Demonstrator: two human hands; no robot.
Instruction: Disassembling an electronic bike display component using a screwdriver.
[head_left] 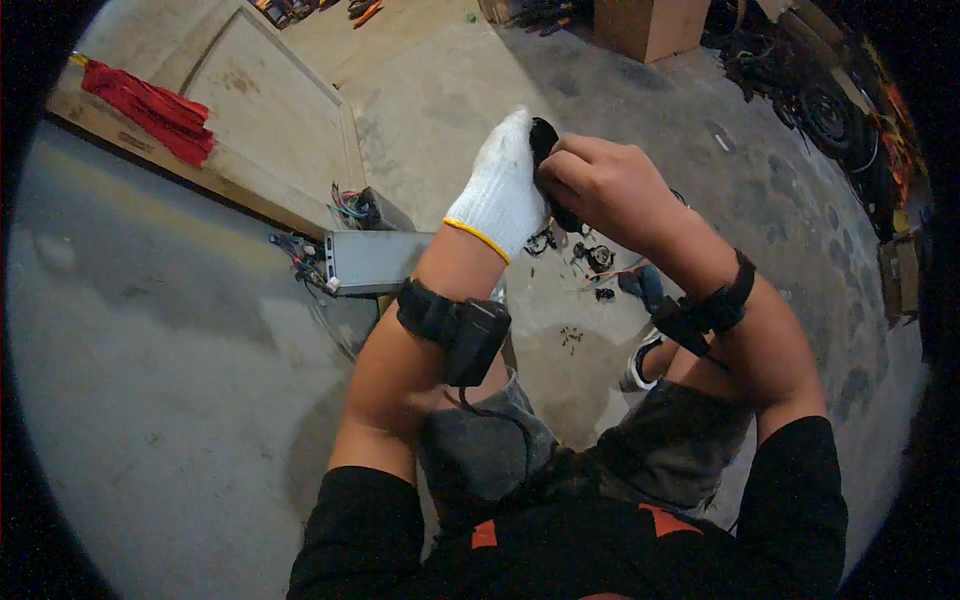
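My left hand, in a white knit glove with a yellow cuff edge, is raised in front of me. It is closed around a black rounded part, whose kind I cannot make out. My bare right hand meets it from the right, its fingers curled and pinching at the same part. The fingers hide most of the part, and only its dark upper edge and a bit below show. Black straps with small boxes circle both my forearms.
A silver metal box with loose wires lies left of my hands. Small dark parts and scattered screws lie on the floor below. A red cloth hangs at upper left. A cardboard box and a wheel are farther off.
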